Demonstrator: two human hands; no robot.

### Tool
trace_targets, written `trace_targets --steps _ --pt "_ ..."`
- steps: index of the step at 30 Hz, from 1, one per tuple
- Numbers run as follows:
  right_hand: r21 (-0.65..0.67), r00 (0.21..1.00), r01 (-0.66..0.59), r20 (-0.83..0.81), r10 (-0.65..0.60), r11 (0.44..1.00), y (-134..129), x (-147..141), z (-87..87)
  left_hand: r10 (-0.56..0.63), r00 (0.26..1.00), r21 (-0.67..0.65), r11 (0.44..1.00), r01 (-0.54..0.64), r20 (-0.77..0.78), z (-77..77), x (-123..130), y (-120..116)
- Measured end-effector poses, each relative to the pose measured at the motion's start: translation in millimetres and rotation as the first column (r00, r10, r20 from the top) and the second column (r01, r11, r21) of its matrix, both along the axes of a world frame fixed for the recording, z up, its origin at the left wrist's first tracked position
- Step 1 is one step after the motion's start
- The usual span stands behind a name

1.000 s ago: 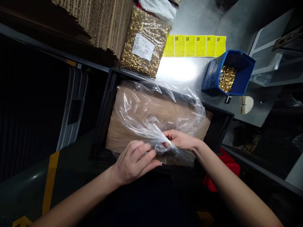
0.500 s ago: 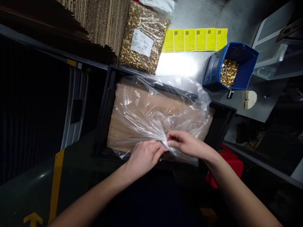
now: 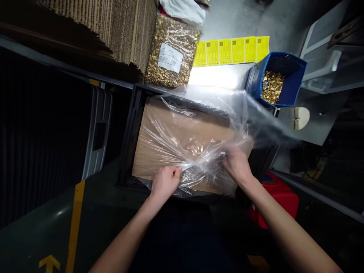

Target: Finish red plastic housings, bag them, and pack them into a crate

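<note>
A clear plastic bag [image 3: 196, 151] lies crumpled over a brown cardboard sheet [image 3: 176, 125] inside a dark crate [image 3: 125, 151]. My left hand [image 3: 166, 181] pinches a twisted fold of the plastic near the front of the crate. To its right, my right hand [image 3: 237, 163] is at the bag's other side, smeared by motion. Its fingertips are blurred behind plastic, so how they close is unclear. A loose flap of the bag spreads over the crate's right end toward the metal table.
Behind the crate stand a bag of small brass parts [image 3: 173, 53] and a row of yellow labels [image 3: 231, 51]. A blue bin [image 3: 294, 81] with brass pieces is at right. Stacked cardboard [image 3: 122, 34] lies left; a red object [image 3: 275, 197] sits low right.
My hands have moved apart from their shared grip on the gathered plastic. The right one went right and away from me, and the bag's flap swung out to the right.
</note>
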State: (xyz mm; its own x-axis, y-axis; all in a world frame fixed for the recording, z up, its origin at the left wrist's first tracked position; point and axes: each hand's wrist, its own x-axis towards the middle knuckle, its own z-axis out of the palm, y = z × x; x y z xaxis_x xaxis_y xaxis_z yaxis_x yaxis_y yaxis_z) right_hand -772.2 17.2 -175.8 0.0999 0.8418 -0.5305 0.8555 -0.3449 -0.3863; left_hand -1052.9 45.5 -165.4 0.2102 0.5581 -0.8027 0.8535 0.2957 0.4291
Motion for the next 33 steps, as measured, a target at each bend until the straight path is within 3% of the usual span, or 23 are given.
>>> trace_targets --steps 4,6,9,10,11,12,14,16,19,20,22,24,27,31,33 --pt "0.093 0.997 -0.005 -0.082 0.012 0.996 -33 -13 52.1 -0.045 0.994 0.03 0.999 0.042 0.095 37.6 2 0" --pt "0.118 0.97 0.039 -0.244 -0.009 0.992 -51 -30 72.9 -0.207 0.958 0.2 0.965 0.167 0.199 56.2 13 -4" --pt "0.062 0.852 0.141 -0.516 -0.089 0.988 -62 -58 82.1 -0.529 0.801 0.543 0.775 0.323 0.278 68.3 34 -6" --pt "0.037 0.804 0.181 -0.581 -0.126 0.983 -61 -65 80.4 -0.579 0.761 0.606 0.728 0.321 0.293 68.5 40 -3" --pt "0.014 0.764 0.227 -0.623 -0.169 0.974 -58 -71 77.5 -0.592 0.737 0.634 0.715 0.294 0.327 67.6 44 0" --pt "-0.018 0.732 0.283 -0.642 -0.228 0.959 -54 -74 74.2 -0.568 0.727 0.625 0.74 0.247 0.385 65.9 46 5" --pt "-0.126 0.665 0.398 -0.643 -0.38 0.909 -44 -75 68.2 -0.449 0.735 0.506 0.846 0.167 0.508 61.1 45 16" --pt "-0.298 0.55 0.486 -0.626 -0.553 0.821 -34 -72 64.0 -0.319 0.78 0.353 0.926 0.135 0.538 54.2 42 22" --pt "-0.544 0.292 0.533 -0.601 -0.744 0.648 -23 -65 58.9 -0.172 0.85 0.245 0.968 0.052 0.498 39.2 40 19" --pt "-0.585 0.221 0.527 -0.606 -0.764 0.617 -21 -63 57.0 -0.1 0.856 0.217 0.976 -0.014 0.507 33.6 42 15" --pt "-0.601 0.156 0.498 -0.647 -0.747 0.625 -19 -58 53.3 0.067 0.845 0.133 0.978 -0.161 0.53 23.9 46 8" --pt "-0.552 0.204 0.474 -0.689 -0.695 0.686 -17 -55 50.2 0.178 0.828 0.061 0.967 -0.247 0.532 17.8 49 3" --pt "-0.417 0.38 0.487 -0.69 -0.616 0.767 -15 -54 47.3 0.211 0.806 0.021 0.964 -0.267 0.554 14.9 51 1" --pt "-0.113 0.646 0.537 -0.582 -0.494 0.836 -20 -59 47.3 0.34 0.759 -0.083 0.931 -0.357 0.555 11.7 49 1" --pt "0.086 0.783 0.464 -0.505 -0.363 0.881 -26 -58 49.9 0.397 0.748 -0.113 0.909 -0.402 0.532 8.5 49 0"
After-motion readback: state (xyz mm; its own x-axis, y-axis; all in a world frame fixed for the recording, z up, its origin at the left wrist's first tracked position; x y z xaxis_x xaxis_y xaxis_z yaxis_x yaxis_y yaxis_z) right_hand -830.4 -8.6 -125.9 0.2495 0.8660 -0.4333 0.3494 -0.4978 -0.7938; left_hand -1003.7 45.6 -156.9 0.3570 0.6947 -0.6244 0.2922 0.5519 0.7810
